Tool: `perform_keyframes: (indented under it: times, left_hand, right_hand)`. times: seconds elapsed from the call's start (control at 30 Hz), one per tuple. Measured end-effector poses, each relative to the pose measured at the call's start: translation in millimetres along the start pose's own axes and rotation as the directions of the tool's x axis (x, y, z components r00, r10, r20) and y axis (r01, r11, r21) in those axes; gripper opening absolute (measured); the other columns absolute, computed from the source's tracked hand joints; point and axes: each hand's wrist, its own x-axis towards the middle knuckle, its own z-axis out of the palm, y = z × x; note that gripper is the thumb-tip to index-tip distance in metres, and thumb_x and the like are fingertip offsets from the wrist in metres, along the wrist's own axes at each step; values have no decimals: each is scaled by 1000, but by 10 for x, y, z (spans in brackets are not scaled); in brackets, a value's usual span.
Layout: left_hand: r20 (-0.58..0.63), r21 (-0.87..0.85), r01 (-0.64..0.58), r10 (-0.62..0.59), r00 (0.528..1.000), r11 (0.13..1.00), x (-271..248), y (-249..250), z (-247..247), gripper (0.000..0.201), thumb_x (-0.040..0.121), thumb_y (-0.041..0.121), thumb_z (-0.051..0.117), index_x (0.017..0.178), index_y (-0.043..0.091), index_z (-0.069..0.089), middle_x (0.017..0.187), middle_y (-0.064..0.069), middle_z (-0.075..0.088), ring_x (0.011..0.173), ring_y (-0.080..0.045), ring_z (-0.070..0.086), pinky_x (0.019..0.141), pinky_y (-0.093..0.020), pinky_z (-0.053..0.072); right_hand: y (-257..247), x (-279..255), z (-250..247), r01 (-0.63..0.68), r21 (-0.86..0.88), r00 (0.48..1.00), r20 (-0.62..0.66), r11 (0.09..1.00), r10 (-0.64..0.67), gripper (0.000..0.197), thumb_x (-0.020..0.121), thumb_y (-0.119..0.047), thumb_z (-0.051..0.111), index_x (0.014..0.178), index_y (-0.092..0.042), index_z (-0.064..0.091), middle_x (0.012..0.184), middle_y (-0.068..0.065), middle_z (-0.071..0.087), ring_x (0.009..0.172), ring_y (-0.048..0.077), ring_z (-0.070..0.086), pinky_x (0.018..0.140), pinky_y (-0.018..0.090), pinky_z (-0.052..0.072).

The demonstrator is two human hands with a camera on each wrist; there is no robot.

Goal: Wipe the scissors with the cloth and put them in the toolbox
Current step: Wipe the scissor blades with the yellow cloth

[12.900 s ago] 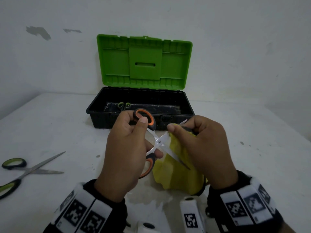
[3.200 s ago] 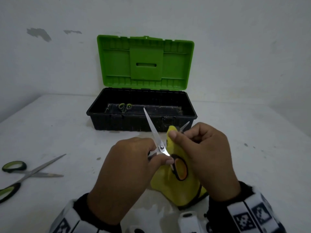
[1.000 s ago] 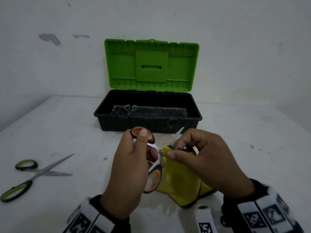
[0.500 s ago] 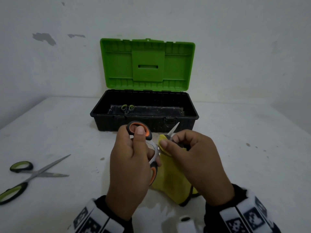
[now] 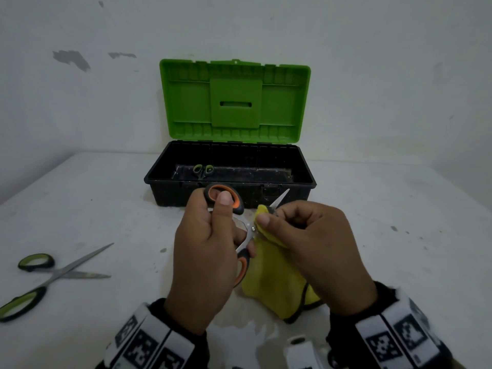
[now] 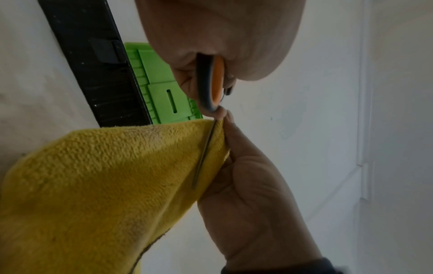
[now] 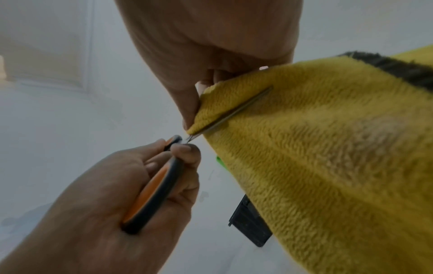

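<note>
My left hand (image 5: 226,219) grips the orange-and-black handles of the scissors (image 5: 223,199) just in front of the toolbox (image 5: 175,193). The scissors are partly spread, and the upper blade points up and to the right. My right hand (image 5: 271,217) pinches the yellow cloth (image 5: 271,275) round that blade near the pivot, so only the tip shows past it. The other blade (image 6: 203,153) lies against the cloth (image 6: 105,176). In the right wrist view that blade (image 7: 234,111) crosses the cloth (image 7: 328,148). The toolbox is black, with its green lid (image 5: 234,102) standing open.
A larger pair of green-handled scissors (image 5: 53,272) lies spread on the white table at the left. A small green-handled pair (image 5: 203,169) lies inside the toolbox. A white wall stands close behind the box. A white device (image 5: 300,350) sits at the table's near edge.
My right hand has shifted the cloth pinch along the upper blade, and more of the blade tip now pokes out beyond it. My left hand keeps the same hold on the handles.
</note>
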Motion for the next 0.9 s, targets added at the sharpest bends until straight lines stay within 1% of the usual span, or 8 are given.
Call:
perform_keyframes:
  times: [0.2,0.33,0.43,0.5,0.6,0.7,0.83,0.9]
  left_hand:
    - [4,-55,37,-36,999,998,41,-50,-4,31,99,41,39,93,13,52,46,5,42,49,-38,57,51,-35,48]
    - [4,-94,65,-65,998,994,40,-31,-5,28,102,35,39,93,11,51,43,5,40,45,-33,56,48,-29,47]
    - [12,-99,74,-73,997,992,56,-20,-37,27,102,35,40,92,14,54,45,6,40,46,-26,49,50,-35,47]
    - [24,-144,95,-92,995,985,68,-13,-28,26,103,31,40,92,11,53,45,5,38,43,-20,47,47,-33,47]
    - [29,-166,116,-113,993,979,97,-15,-30,27,104,29,39,96,7,51,43,5,37,41,-24,49,47,-32,45]
    - [26,-170,122,-119,993,978,139,-21,-80,27,104,30,39,97,7,53,43,5,37,46,-30,49,49,-34,44]
    - [39,-202,113,-108,993,973,168,-15,-60,26,104,29,41,95,7,51,43,4,35,42,-28,45,46,-32,43]
    - [36,-204,100,-94,995,974,195,0,-59,26,104,30,41,95,7,52,44,4,35,42,-38,44,46,-33,41]
  right_hand:
    - [-49,-18,31,23,8,999,44,1000,-24,21,83,-24,77,67,-12,70,61,-6,72,58,2,65,62,14,50]
    - [1,26,-23,19,25,999,-44,1000,-18,24,81,-28,79,65,-13,70,62,2,70,60,17,68,60,30,57]
    - [-72,-40,15,41,-10,996,78,999,-40,23,82,-29,77,67,-12,71,63,-4,71,60,5,65,62,17,52]
    - [-35,10,-8,43,-11,999,22,999,-43,24,79,-29,80,64,-12,71,60,-3,68,53,2,58,54,15,46]
    - [4,66,3,24,40,999,-29,999,-23,26,81,-28,80,63,-13,69,56,-3,67,53,6,60,56,25,50]
    - [-38,21,97,54,18,996,72,998,-55,26,85,-29,76,65,-14,67,64,1,72,67,20,72,71,41,59]
    - [3,102,49,53,14,998,-29,998,-53,33,83,-32,79,63,-9,67,59,7,67,58,20,66,59,40,57]
    - [-52,85,71,57,47,998,-1,997,-57,30,85,-31,77,64,-11,68,62,8,71,64,28,71,65,46,58]
